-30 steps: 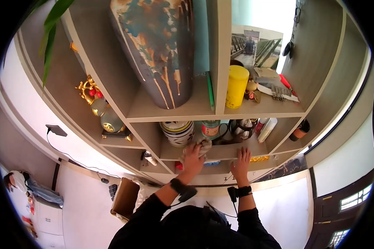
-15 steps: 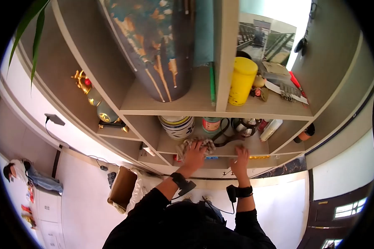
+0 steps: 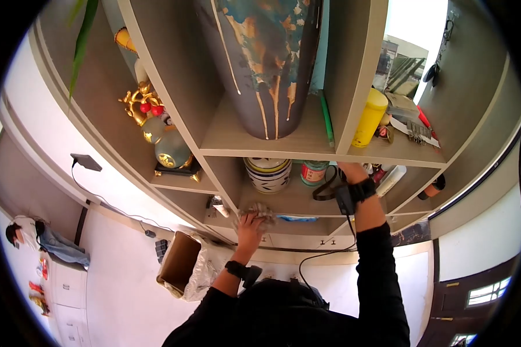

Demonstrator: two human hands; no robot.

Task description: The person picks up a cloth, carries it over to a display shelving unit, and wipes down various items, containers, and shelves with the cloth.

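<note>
Left hand [image 3: 249,231]: grip bent closed over a crumpled cloth [image 3: 261,215] at the front edge of the lower shelf [image 3: 292,203]. Right hand [image 3: 353,170]: extends under the upper board [image 3: 266,154], which hides the fingers; grip state cannot be determined. Hazard: a wide cloth stroke may knock the painted jar [image 3: 268,176]. Hazard: the wrist cable [image 3: 302,267] may snag. Obstructions: dark strap [image 3: 326,193] and red-labelled jar [image 3: 314,173], both near the right hand.
</note>
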